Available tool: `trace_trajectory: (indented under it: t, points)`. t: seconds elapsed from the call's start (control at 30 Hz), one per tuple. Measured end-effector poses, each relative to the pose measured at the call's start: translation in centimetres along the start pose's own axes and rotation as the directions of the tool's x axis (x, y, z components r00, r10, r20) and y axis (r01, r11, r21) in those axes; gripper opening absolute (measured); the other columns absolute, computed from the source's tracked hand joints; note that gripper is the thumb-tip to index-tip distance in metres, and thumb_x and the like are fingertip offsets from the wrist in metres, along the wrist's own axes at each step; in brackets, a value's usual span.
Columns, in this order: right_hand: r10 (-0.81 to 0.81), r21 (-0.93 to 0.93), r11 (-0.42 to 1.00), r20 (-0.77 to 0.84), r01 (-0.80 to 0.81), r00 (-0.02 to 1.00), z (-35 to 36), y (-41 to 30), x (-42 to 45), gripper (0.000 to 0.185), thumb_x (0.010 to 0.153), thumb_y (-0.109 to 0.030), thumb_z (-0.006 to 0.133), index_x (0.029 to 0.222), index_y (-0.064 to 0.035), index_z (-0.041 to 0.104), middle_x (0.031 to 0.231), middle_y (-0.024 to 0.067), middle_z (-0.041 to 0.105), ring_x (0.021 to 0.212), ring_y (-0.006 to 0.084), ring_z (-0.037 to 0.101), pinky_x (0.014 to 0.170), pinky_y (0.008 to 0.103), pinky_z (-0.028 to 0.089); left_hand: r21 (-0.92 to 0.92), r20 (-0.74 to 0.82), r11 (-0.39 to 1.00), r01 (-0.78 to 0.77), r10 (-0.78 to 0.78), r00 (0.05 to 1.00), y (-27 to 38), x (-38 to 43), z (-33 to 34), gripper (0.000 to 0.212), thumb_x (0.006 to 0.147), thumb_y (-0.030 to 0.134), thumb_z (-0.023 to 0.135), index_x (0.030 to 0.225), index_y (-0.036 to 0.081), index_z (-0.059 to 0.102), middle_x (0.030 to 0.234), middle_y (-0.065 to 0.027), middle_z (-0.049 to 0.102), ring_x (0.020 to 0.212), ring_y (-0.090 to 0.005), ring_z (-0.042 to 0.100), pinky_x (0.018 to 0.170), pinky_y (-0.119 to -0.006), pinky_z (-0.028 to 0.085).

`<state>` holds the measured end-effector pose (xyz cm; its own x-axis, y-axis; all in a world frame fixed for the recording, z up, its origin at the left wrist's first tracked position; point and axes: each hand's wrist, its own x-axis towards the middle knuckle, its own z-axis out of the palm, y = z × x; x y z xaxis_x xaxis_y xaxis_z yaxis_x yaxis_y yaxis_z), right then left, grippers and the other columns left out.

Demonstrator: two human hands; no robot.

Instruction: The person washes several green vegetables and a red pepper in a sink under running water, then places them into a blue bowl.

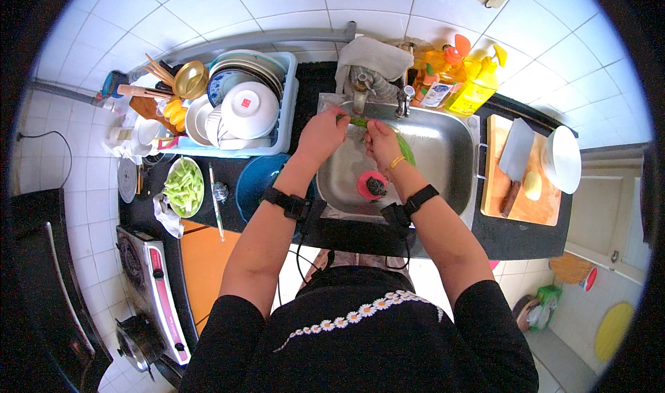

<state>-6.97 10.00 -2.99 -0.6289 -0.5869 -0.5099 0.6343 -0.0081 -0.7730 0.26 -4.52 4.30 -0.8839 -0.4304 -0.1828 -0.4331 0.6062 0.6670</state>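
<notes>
Both hands are over the stainless steel sink point(447, 154), close to the faucet point(359, 94). Between my left hand point(324, 134) and my right hand point(383, 142) stretches a green vegetable stalk point(358, 121), pinched by the fingers of each. Green leaf point(406, 149) hangs beyond my right hand, partly hidden by it. Lower in the sink is a round pink piece point(365, 189) with a dark, rough clump point(376, 186) on it. A blue basin point(254, 187) stands left of the sink, partly covered by my left forearm.
A blue dish rack point(289, 107) full of bowls and plates stands left, near a bowl of cut green vegetable point(184, 187). Right of the sink, a cutting board point(543, 206) bears a cleaver point(517, 148). Soap bottles point(475, 89) line the wall. A gas stove point(161, 299) is lower left.
</notes>
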Motion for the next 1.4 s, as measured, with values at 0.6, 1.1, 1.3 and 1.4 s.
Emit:
trace_trajectory:
  t: [0.6, 1.1, 1.3, 1.4]
  points:
    - [-0.488, -0.692, 0.566, 0.157, 0.448, 0.859, -3.5, 1.9, 2.5, 0.026, 0.097, -0.018, 0.050, 0.117, -0.0019, 0.052, 0.087, 0.0066, 0.058, 0.077, 0.0150, 0.055, 0.068, 0.0286, 0.046, -0.004, 0.021, 0.974, -0.226, 0.226, 0.974, 0.5, 1.5, 2.2, 0.037, 0.091, 0.038, 0.051, 0.105, 0.008, 0.065, 0.093, -0.0226, 0.065, 0.088, -0.0392, 0.062, 0.076, -0.045, 0.050]
    - [-0.446, -0.615, 0.642, 0.185, 0.457, 0.876, -4.4, 0.7, 2.4, 0.029, 0.091, -0.017, 0.058, 0.115, -0.0009, 0.056, 0.110, 0.0217, 0.061, 0.098, 0.0369, 0.060, 0.084, 0.0394, 0.047, 0.051, -0.043, 0.981, -0.187, 0.189, 0.981, 1.3, 1.4, 1.8, 0.032, 0.080, 0.028, 0.068, 0.104, 0.007, 0.065, 0.089, -0.0179, 0.067, 0.085, -0.0354, 0.065, 0.074, -0.041, 0.051]
    - [-0.495, -0.604, 0.584, 0.263, 0.541, 0.828, -3.0, 0.2, 1.5, 0.029, 0.090, -0.016, 0.058, 0.115, -0.0010, 0.055, 0.109, 0.0207, 0.062, 0.096, 0.0363, 0.061, 0.082, 0.0400, 0.048, -0.040, 0.007, 0.980, -0.197, 0.198, 0.980, -0.2, 1.7, 1.6, 0.033, 0.079, 0.030, 0.068, 0.094, 0.001, 0.064, 0.077, -0.0160, 0.068, 0.074, -0.0305, 0.067, 0.067, -0.039, 0.052]
    - [-0.519, -0.651, 0.505, 0.295, 0.566, 0.802, -2.8, -0.1, 1.1, 0.030, 0.090, -0.015, 0.058, 0.117, -0.0024, 0.055, 0.110, 0.0197, 0.062, 0.098, 0.0366, 0.060, 0.084, 0.0399, 0.047, -0.047, 0.056, 0.987, -0.151, 0.154, 0.986, 1.1, 1.1, 0.6, 0.036, 0.080, 0.031, 0.068, 0.093, -0.002, 0.063, 0.075, -0.0158, 0.067, 0.073, -0.0299, 0.068, 0.067, -0.038, 0.052]
